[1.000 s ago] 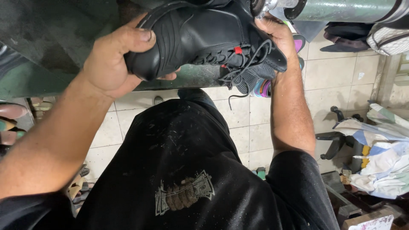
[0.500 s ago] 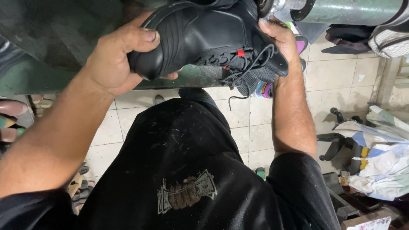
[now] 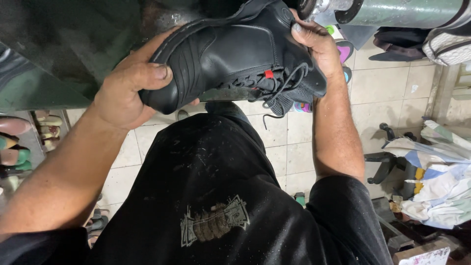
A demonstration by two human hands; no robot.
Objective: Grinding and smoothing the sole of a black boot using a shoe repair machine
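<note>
Over tiled floor [image 3: 382,93], both hands grip black shoe [image 3: 235,54].

Black leather lace-up shoe [image 3: 230,59] between left hand [image 3: 125,91] and right hand [image 3: 316,44], above the tiled floor [image 3: 378,93], green metal cylinder [image 3: 402,11] behind.

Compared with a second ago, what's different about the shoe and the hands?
Very little. The black shoe has tipped slightly, its toe end lower on the left and its heel end up toward the green machine. The left hand still grips the toe end and the right hand the laced end; neither let go. The laces still dangle, and the floor clutter is unchanged.
</note>
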